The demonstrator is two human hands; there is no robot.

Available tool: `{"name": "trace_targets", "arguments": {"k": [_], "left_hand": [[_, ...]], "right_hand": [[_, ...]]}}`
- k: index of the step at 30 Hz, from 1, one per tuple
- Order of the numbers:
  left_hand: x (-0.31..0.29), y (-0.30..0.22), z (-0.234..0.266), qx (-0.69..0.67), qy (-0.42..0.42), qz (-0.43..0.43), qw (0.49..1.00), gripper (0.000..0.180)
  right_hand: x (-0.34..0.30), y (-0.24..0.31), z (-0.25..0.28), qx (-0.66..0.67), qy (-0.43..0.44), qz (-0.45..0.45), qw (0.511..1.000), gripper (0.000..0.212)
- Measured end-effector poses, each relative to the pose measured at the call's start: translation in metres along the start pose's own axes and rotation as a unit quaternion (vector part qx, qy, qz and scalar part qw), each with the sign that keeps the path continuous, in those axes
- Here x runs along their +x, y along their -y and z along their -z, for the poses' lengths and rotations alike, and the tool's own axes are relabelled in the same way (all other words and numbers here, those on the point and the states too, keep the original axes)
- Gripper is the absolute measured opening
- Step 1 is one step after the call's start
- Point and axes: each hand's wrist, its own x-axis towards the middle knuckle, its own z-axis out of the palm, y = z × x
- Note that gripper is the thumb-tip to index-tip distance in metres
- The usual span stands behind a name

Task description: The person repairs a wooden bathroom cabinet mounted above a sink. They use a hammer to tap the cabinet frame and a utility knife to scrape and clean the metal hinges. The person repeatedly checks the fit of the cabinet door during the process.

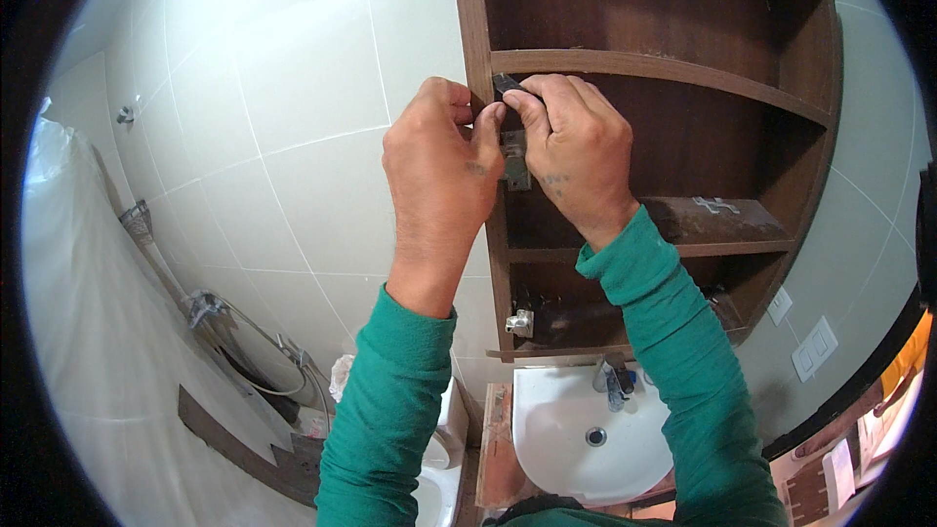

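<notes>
In front of me is a brown wooden wall cabinet (625, 62) without a door at its front. My left hand (444, 156) is closed in a pinch at the cabinet's left upright, just under the upper shelf; what its fingertips hold, if anything, is hidden. Close beside it, my right hand (584, 141) pinches a small flat black piece (507, 86) between thumb and fingers, its tip near the upright's inner edge. Partly behind my hands, a metal hinge (516, 172) is fixed to that upright. A lower hinge (520, 323) sits near the cabinet's bottom.
Below the cabinet is a white washbasin (556, 429) with a faucet (613, 381). White cross-shaped pieces (717, 205) lie on a shelf. Plastic sheeting (88, 283) and a shower hose (259, 385) are at left, with a toilet (444, 468) low down. Wall switches (815, 348) are at right.
</notes>
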Motion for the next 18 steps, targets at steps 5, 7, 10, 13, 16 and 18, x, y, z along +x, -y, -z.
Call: {"name": "trace_targets", "arguments": {"k": [5, 7, 10, 13, 16, 18], "left_hand": [[0.007, 0.000, 0.012, -0.021, 0.051, 0.057, 0.997, 0.022], [0.007, -0.004, 0.011, -0.014, 0.057, 0.061, 0.996, 0.023], [0.005, -0.007, 0.007, -0.003, 0.046, 0.054, 0.997, 0.022], [0.005, -0.006, 0.003, 0.007, 0.031, 0.049, 0.998, 0.021], [0.004, -0.006, 0.002, 0.016, 0.024, 0.046, 0.999, 0.021], [0.004, -0.006, 0.002, 0.011, 0.023, 0.050, 0.998, 0.022]], "right_hand": [[0.012, 0.009, 0.014, 0.128, 0.092, -0.162, 0.974, 0.020], [0.012, 0.008, 0.014, 0.108, 0.072, -0.141, 0.981, 0.021], [0.009, 0.010, 0.011, 0.103, 0.065, -0.152, 0.981, 0.020], [0.006, 0.012, 0.005, 0.108, 0.036, -0.152, 0.982, 0.019], [0.002, 0.016, 0.002, 0.083, 0.024, -0.148, 0.985, 0.019], [0.002, 0.017, 0.004, 0.080, 0.028, -0.150, 0.985, 0.019]]}}
